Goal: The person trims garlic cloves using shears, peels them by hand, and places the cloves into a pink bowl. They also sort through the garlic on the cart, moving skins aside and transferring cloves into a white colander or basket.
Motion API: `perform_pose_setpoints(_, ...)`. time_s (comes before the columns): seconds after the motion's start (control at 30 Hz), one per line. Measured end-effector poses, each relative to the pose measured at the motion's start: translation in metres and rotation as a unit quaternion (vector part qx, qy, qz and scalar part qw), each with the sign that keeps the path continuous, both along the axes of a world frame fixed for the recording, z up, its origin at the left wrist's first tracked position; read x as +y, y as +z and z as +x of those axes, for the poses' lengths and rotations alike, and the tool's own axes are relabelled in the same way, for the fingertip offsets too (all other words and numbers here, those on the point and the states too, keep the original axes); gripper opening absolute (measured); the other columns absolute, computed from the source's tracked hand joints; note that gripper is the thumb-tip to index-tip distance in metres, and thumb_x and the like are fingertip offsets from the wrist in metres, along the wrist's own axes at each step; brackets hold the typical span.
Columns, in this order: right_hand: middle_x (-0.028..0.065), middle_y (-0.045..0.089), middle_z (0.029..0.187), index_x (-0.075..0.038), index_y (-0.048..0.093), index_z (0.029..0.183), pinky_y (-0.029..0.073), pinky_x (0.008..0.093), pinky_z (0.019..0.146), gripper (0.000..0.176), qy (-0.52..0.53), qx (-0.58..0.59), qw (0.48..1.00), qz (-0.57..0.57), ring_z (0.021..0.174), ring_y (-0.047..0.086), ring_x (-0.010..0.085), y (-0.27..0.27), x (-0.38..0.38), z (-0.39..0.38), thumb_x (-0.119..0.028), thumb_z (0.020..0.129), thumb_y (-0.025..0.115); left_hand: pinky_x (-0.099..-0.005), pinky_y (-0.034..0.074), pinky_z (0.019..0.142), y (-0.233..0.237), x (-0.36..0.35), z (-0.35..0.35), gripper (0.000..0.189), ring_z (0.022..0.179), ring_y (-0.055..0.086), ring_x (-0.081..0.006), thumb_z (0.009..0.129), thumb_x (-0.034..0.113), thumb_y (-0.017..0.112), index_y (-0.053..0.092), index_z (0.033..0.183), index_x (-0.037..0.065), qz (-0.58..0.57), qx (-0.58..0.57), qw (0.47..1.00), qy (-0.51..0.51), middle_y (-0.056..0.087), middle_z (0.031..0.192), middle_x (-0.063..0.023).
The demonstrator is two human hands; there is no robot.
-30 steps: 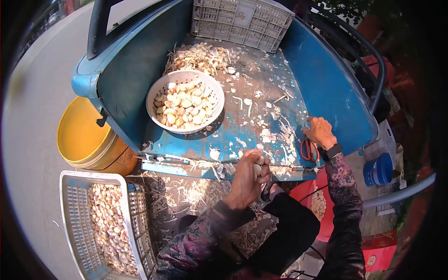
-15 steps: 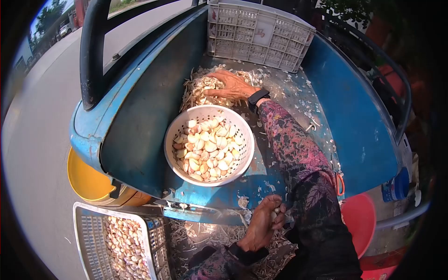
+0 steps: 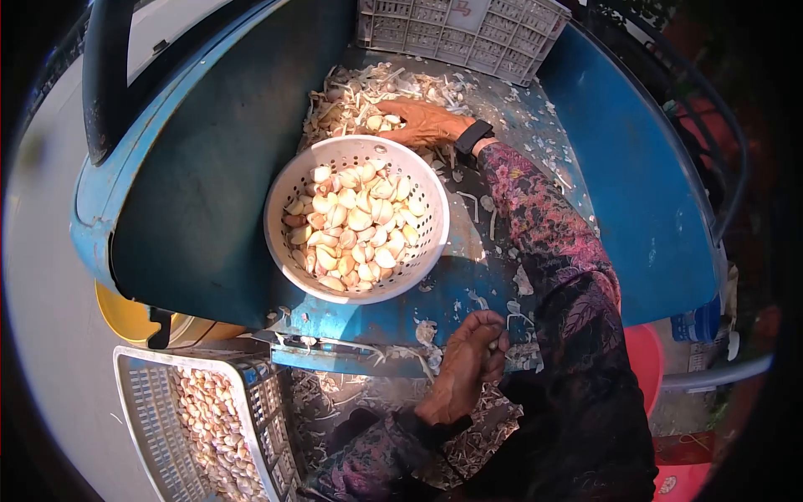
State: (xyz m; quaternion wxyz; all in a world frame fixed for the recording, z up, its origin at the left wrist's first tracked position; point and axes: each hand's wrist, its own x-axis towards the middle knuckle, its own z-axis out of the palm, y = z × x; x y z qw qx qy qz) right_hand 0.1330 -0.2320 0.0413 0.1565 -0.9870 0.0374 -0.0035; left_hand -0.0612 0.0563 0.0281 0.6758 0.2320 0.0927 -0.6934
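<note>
My right hand (image 3: 428, 123) reaches to the pile of garlic husks (image 3: 339, 105) at the back of the blue truck bed. Its thumb and fingers curl around a few pale garlic cloves (image 3: 383, 123). Just in front of it, a round white perforated basket (image 3: 288, 266) holds many garlic cloves (image 3: 360, 219). Near the bed's front edge, my left hand (image 3: 470, 361) is closed. A small pale piece, apparently a garlic clove (image 3: 493, 344), shows between its fingers; the rest is hidden in the fist.
A grey plastic crate (image 3: 456, 38) stands at the back of the bed (image 3: 477, 289). Below left, another crate (image 3: 149, 389) contains many cloves, beside a yellow bucket (image 3: 117, 311). Red basins (image 3: 642, 360) sit at lower right. Loose skins and stalks litter the bed and ground.
The view has tipped down and shifted. My right hand has gone from spread over the husks to curled around cloves at the pile's edge. My left hand stays closed near the bed's edge.
</note>
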Motion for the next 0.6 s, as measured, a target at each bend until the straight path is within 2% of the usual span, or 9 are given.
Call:
perform_pose_setpoints(0.03, 0.0238, 0.05, 0.127, -0.008, 0.039, 0.139, 0.042, 0.0433, 0.096, 0.088, 0.006, 0.011, 1.0, -0.019, 0.117, 0.049, 0.0383, -0.001, -0.002, -0.01, -0.07, 0.078, 0.051, -0.0214, 0.026, 0.041, 0.003, 0.001, 0.0, 0.008, 0.047, 0.034, -0.0077, 0.092, 0.008, 0.044, 0.047, 0.099, 0.009, -0.008, -0.007, 1.0, 0.005, 0.05, 0.073, -0.0028)
perform_pose_setpoints(0.07, 0.024, 0.051, 0.125, -0.006, 0.039, 0.139, 0.042, 0.045, 0.095, 0.085, 0.029, -0.014, 0.999, -0.007, 0.114, 0.051, 0.0385, -0.004, -0.005, -0.028, -0.067, 0.081, 0.05, -0.0212, 0.026, 0.04, 0.004, 0.004, -0.001, 0.008, 0.047, 0.034, -0.0076, 0.091, 0.008, 0.044, 0.047, 0.099, 0.009, -0.016, -0.015, 1.0, 0.01, 0.05, 0.073, -0.0028)
perform_pose_setpoints(0.13, 0.0208, 0.04, 0.139, -0.007, 0.037, 0.139, 0.035, 0.0445, 0.105, 0.079, -0.02, 0.046, 0.999, -0.012, 0.126, 0.041, 0.0369, 0.009, 0.009, -0.066, -0.062, 0.084, 0.052, -0.021, 0.027, 0.04, 0.007, 0.007, -0.003, 0.007, 0.047, 0.034, -0.0076, 0.092, 0.008, 0.044, 0.047, 0.098, 0.009, -0.027, -0.002, 0.999, 0.019, 0.05, 0.073, -0.0027)
perform_pose_setpoints(0.27, 0.0207, 0.04, 0.14, -0.008, 0.037, 0.14, 0.034, 0.0462, 0.106, 0.081, -0.007, 0.008, 0.999, -0.045, 0.128, 0.039, 0.0368, -0.002, 0.011, -0.139, -0.064, 0.084, 0.051, -0.0209, 0.027, 0.041, 0.013, 0.015, -0.004, 0.006, 0.048, 0.035, -0.0074, 0.092, 0.009, 0.045, 0.047, 0.097, 0.009, -0.05, -0.015, 0.996, 0.069, 0.049, 0.073, -0.0022)
perform_pose_setpoints(0.33, 0.0208, 0.039, 0.14, -0.009, 0.036, 0.141, 0.032, 0.0461, 0.107, 0.08, -0.065, 0.051, 0.995, -0.053, 0.13, 0.037, 0.0362, 0.01, 0.034, -0.179, -0.062, 0.083, 0.054, -0.0209, 0.027, 0.041, 0.013, 0.017, -0.001, 0.006, 0.049, 0.035, -0.0074, 0.092, 0.01, 0.045, 0.047, 0.097, 0.009, -0.053, -0.02, 0.994, 0.091, 0.049, 0.073, -0.0021)
perform_pose_setpoints(0.4, 0.021, 0.038, 0.141, -0.012, 0.035, 0.142, 0.03, 0.0446, 0.108, 0.078, -0.104, 0.056, 0.993, 0.008, 0.131, 0.037, 0.0354, 0.021, 0.056, -0.215, -0.055, 0.082, 0.061, -0.0213, 0.027, 0.041, 0.013, 0.017, 0.001, 0.005, 0.05, 0.035, -0.0078, 0.091, 0.01, 0.046, 0.046, 0.096, 0.009, -0.047, -0.024, 0.99, 0.127, 0.048, 0.073, -0.0023)
perform_pose_setpoints(0.47, 0.0195, 0.038, 0.142, -0.012, 0.035, 0.142, 0.029, 0.0435, 0.109, 0.079, -0.13, 0.03, 0.991, 0.023, 0.132, 0.035, 0.0347, 0.023, 0.067, -0.253, -0.054, 0.081, 0.063, -0.0216, 0.026, 0.041, 0.011, 0.017, 0.005, 0.005, 0.05, 0.035, -0.0081, 0.091, 0.01, 0.047, 0.046, 0.096, 0.009, -0.062, -0.023, 0.988, 0.142, 0.048, 0.073, -0.0025)
perform_pose_setpoints(0.5, 0.0179, 0.036, 0.144, -0.013, 0.035, 0.142, 0.028, 0.0429, 0.109, 0.079, -0.108, -0.004, 0.994, -0.02, 0.133, 0.034, 0.034, 0.013, 0.061, -0.272, -0.052, 0.081, 0.064, -0.022, 0.026, 0.041, 0.011, 0.017, 0.007, 0.005, 0.05, 0.035, -0.0084, 0.09, 0.01, 0.048, 0.046, 0.095, 0.008, -0.074, -0.027, 0.985, 0.156, 0.048, 0.073, -0.0027)
perform_pose_setpoints(0.6, 0.0183, 0.04, 0.142, -0.013, 0.035, 0.142, 0.029, 0.0436, 0.109, 0.078, -0.144, 0.015, 0.989, 0.016, 0.133, 0.035, 0.0353, 0.026, 0.082, -0.321, -0.053, 0.081, 0.063, -0.0223, 0.025, 0.042, 0.01, 0.015, 0.008, 0.005, 0.052, 0.036, -0.0085, 0.09, 0.009, 0.048, 0.045, 0.094, 0.008, -0.075, -0.03, 0.978, 0.191, 0.048, 0.073, -0.0026)
